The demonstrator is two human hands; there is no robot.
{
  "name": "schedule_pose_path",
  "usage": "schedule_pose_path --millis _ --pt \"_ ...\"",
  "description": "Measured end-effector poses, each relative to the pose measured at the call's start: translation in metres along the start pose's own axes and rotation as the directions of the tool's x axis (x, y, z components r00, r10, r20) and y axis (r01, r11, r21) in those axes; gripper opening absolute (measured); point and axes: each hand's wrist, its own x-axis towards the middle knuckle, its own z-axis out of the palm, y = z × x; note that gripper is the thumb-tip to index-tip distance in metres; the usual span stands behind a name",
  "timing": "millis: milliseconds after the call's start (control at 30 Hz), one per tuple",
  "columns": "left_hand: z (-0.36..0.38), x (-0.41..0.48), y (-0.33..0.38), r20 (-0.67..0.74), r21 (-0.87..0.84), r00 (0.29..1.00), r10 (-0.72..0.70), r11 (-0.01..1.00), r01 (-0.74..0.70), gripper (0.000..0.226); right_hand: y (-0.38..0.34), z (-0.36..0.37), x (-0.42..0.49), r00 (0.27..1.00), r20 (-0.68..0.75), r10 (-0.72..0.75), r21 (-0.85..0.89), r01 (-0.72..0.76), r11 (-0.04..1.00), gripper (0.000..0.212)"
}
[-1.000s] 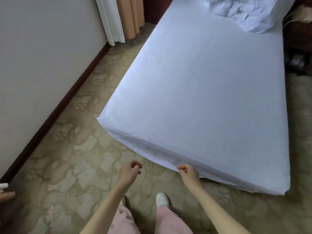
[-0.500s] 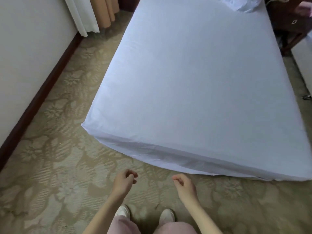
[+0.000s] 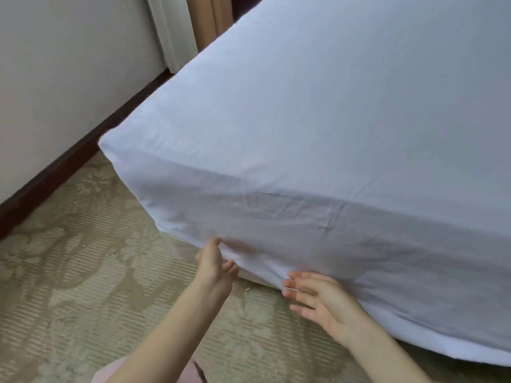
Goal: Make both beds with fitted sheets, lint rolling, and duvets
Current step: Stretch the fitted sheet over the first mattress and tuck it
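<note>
The bed (image 3: 345, 100) fills the upper right of the frame, one corner pointing to the left edge. Its mattress is a heavy, stiff block, so I judge it is better levered up at the edge than lifted whole.

Over it lies the white fitted sheet (image 3: 298, 225), smooth on top and lightly creased down the side face at the centre. It is thin, soft and light. It will likely stretch a little and slide over the mattress, and it bunches wherever it is pulled. Its lower hem runs from the centre to the lower right, just above the patterned carpet (image 3: 83, 272), and that hem looks like the place to take hold.

The left hand (image 3: 214, 268) is at the hem, bottom centre. Its thumb lies on the sheet's face and its fingers (image 3: 231, 268) reach below the edge. Blur hides whether they close on the cloth.

The right hand (image 3: 320, 298), just to the right, has its fingers straight and spread along the hem and holds nothing.
</note>
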Motion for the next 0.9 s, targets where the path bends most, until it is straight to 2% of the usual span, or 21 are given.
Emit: schedule_pose_path --millis 100,167,267,333,400,533,600,667,800,900 --pt "0.0 0.055 0.001 -0.039 0.061 0.999 0.03 0.998 -0.028 0.034 0.017 0.0 0.043 0.979 0.114 0.169 0.025 -0.173 0.985 0.01" --pt "-0.004 0.07 -0.003 -0.077 0.065 0.997 0.025 0.998 -0.02 0.039 0.027 -0.001 0.057 0.96 0.105 0.259 0.007 -0.261 0.965 0.017" --pt "-0.014 0.056 -0.01 -0.075 0.028 0.996 -0.048 0.998 0.05 0.012 0.037 -0.005 0.056 0.95 -0.023 0.311 0.053 -0.309 0.95 0.033" --pt "-0.024 0.048 -0.013 0.055 0.0 0.995 -0.077 0.997 0.077 0.012 0.042 -0.007 0.052 0.956 -0.079 0.281 0.143 -0.268 0.953 0.024" --pt "-0.031 0.05 -0.009 0.13 0.005 0.99 -0.05 0.999 0.05 0.008 0.047 -0.01 0.055 0.974 -0.143 0.178 0.273 -0.134 0.952 0.007" --pt "-0.027 0.053 0.001 0.115 0.09 0.993 0.013 0.996 -0.024 0.011 0.048 -0.008 0.056 0.97 -0.238 0.043 0.527 0.092 0.845 0.032" --pt "-0.025 0.048 -0.002 0.069 0.161 0.998 0.0 0.987 -0.011 0.011 0.049 -0.001 0.049 0.971 -0.241 0.008 0.58 0.137 0.803 0.029" --pt "-0.026 0.046 -0.009 0.011 0.232 1.0 -0.005 0.973 0.003 0.01 0.054 0.003 0.047 0.966 -0.258 0.007 0.544 0.14 0.827 0.026" --pt "-0.027 0.055 -0.013 -0.035 0.304 0.995 0.097 0.949 -0.082 0.032 0.058 0.003 0.047 0.93 -0.367 0.02 0.327 0.109 0.939 0.028" --pt "-0.031 0.06 -0.015 -0.068 0.345 0.99 0.121 0.934 -0.091 0.034 0.055 0.008 0.042 0.926 -0.376 0.018 0.276 0.094 0.957 0.024"
